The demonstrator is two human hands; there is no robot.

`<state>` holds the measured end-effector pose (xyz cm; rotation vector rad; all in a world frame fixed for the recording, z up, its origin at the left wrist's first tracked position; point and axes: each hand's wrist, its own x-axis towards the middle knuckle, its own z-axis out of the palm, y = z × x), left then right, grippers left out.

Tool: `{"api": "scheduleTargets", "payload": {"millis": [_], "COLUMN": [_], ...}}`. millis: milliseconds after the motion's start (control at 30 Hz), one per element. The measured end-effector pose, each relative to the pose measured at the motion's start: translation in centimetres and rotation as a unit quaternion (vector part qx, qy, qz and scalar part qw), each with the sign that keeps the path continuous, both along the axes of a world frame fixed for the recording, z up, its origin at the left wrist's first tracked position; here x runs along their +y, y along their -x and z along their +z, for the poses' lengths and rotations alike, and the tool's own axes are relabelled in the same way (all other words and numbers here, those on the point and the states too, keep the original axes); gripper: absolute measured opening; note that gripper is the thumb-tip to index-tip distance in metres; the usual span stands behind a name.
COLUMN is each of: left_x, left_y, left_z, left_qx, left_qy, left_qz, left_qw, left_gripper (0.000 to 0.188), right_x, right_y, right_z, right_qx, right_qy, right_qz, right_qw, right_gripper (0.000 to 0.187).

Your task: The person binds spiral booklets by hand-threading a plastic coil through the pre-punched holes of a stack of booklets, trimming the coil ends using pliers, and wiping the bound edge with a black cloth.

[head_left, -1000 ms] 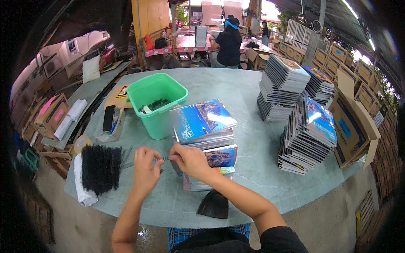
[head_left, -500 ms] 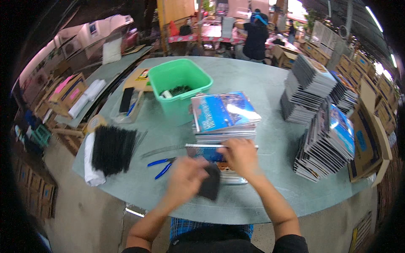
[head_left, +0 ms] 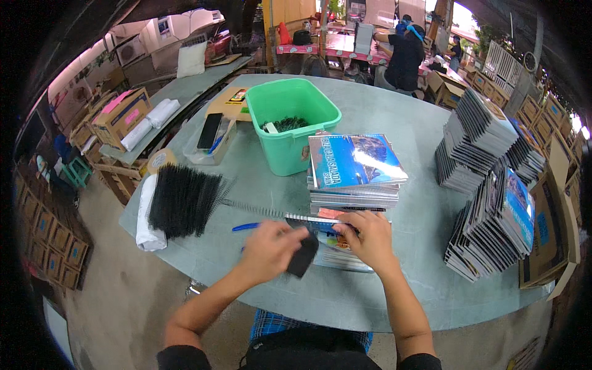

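My right hand is closed on a booklet, thumb on its cover and fingers over its pale far edge. A thin black spiral coil stretches from the left up to that edge's left end; whether it is threaded in, I cannot tell. My left hand, smeared by motion, has curled fingers beside a black flat piece; its grip on it is unclear. Blue-handled pliers lie mostly hidden behind that hand. More booklets lie beneath the held one.
Beyond my hands stands a booklet stack, with a green bin behind it. A bundle of black coils rests on a white wrapped roll at left. Tall booklet piles and an open carton are at right. People work farther back.
The view has shifted, moving the scene rightward. The coil now reaches the held booklet's edge, where before it lay to the left. My left hand hides more of the pliers.
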<state>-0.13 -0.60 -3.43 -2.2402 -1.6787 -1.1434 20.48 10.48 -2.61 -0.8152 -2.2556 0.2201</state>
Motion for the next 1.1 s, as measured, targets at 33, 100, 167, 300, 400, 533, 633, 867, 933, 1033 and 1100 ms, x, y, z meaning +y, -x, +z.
{"api": "scheduleTargets", "payload": {"millis": [33,100,167,300,400,533,633,867,933,1033,1100], "left_x": [0.8,1.6,2.1,1.4,2.1,2.4,2.4,1.6,1.7,1.7,2.5], "left_y": [0.3,0.3,0.2,0.0,-0.4,-0.6,-1.4,-1.6,-1.8,-1.0,-1.7], "left_z": [1.3,1.9,1.4,0.9,0.4,3.9,4.2,8.9,4.7,2.1,5.1], "left_qx": [-0.011,-0.044,-0.011,-0.022,-0.021,-0.087,-0.116,-0.13,-0.004,0.013,-0.027], "left_qy": [-0.062,-0.106,0.011,0.031,0.037,-0.115,-0.173,-0.173,-0.025,0.067,-0.1], "left_qz": [0.048,0.082,-0.012,-0.044,-0.057,0.028,0.077,0.068,0.018,-0.035,0.019], "left_qw": [0.997,0.99,1.0,0.998,0.997,0.989,0.975,0.974,1.0,0.997,0.994], "left_gripper": [0.032,0.034,0.034,0.032,0.029,0.03,0.033,0.029,0.028,0.029,0.028], "right_x": [-0.1,-0.7,-0.7,-1.4,-1.5,-1.3,-2.0,-1.4,-1.4,-0.6,-0.4], "right_y": [0.0,0.2,0.5,-0.1,0.0,-0.7,-0.3,-2.0,-2.1,-4.1,-5.7], "right_z": [0.3,0.2,0.2,0.0,0.2,0.4,-0.3,1.3,1.4,1.5,0.7], "right_qx": [0.0,-0.002,0.003,-0.023,-0.031,-0.06,-0.057,-0.051,-0.034,0.06,0.16], "right_qy": [-0.006,-0.007,-0.014,0.002,-0.007,-0.018,-0.029,0.051,0.06,0.207,0.305], "right_qz": [-0.012,-0.022,-0.033,-0.025,-0.027,-0.028,-0.045,-0.041,-0.034,-0.02,0.003], "right_qw": [1.0,1.0,0.999,0.999,0.999,0.998,0.997,0.997,0.997,0.976,0.939], "right_gripper": [0.015,0.016,0.016,0.017,0.02,0.026,0.027,0.028,0.023,0.017,0.015]}}
